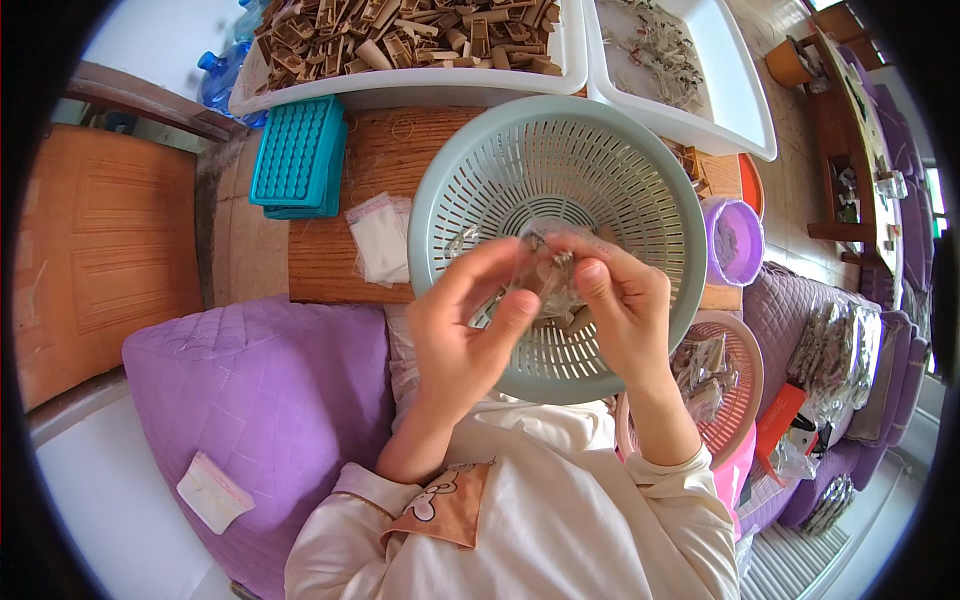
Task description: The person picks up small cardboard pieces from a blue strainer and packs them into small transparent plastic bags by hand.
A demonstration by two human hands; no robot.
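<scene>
Clear bag (545, 280) over wooden table (370, 170)

colander (470, 165) rim rings both hands; bare wood (375, 150) at its left.

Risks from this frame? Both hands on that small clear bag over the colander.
1. The left hand and right hand pinch the clear bag only at the fingertips; it may slip into the green colander.
2. Small pieces could perhaps fall through the colander's slots.
3. The colander hangs past the wooden table edge over the lap, so a bump might tip it.
</scene>
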